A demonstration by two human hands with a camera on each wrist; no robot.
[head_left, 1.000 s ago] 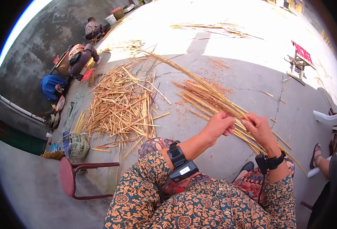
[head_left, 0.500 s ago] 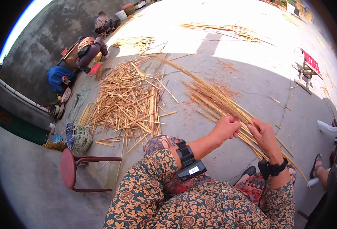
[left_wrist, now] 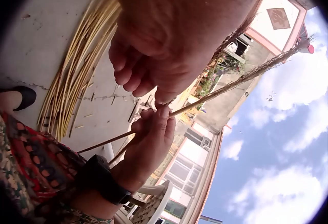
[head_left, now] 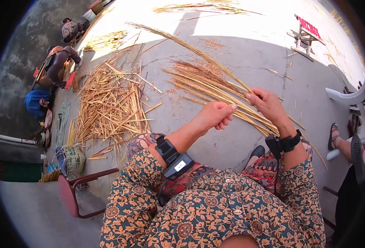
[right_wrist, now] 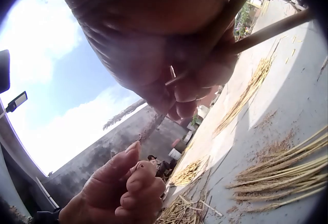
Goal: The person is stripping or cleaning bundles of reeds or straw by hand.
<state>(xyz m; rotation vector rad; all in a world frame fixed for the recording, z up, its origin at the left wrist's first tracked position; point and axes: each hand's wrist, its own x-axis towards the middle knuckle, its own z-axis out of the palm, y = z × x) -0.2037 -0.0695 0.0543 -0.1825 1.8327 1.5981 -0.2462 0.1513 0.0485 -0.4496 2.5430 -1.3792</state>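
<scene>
The right hand (head_left: 269,108) pinches a long, straw-coloured stalk (head_left: 199,53) right of centre, its feathery tip pointing upper left; the left hand (head_left: 215,117) is clenched below. Grey concrete floor (head_left: 250,53) spreads rightward.

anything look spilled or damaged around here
Reddish-brown crumbly bits are scattered on the grey concrete floor near the long tan stalks. They look spilled, though they may simply have shed from the stalks. Thin dark cracks also run through the floor, so its surface looks damaged.
</scene>
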